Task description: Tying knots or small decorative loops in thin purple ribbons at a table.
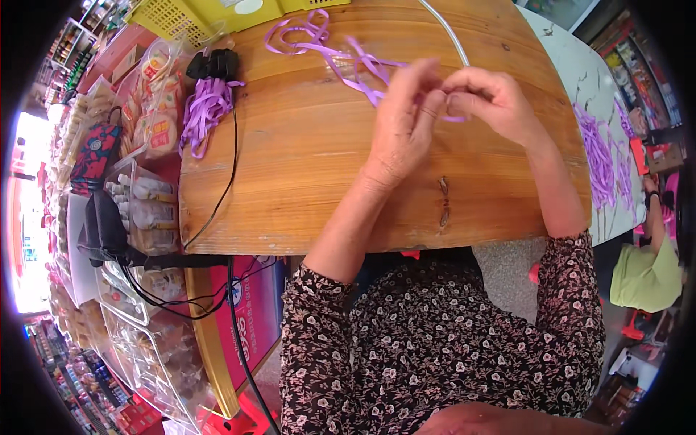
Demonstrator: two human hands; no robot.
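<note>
Over the wooden table, my left hand [407, 119] and my right hand [496, 105] meet at the fingertips, both closed. A narrow purple ribbon [370, 69] trails in loops over the tabletop and runs behind my left hand. A short piece of it shows just below the right fingers, so both hands pinch the ribbon. Where it lies between the fingertips is mostly hidden, and the fingers are slightly blurred.
The wooden table [304, 181] carries a purple ribbon bundle [205, 112] beside a black object [212, 65] with a cable. A yellow plastic basket [181, 18] stands at the far edge. More purple ribbons [598, 159] lie on a white marbled table, near another person [645, 275].
</note>
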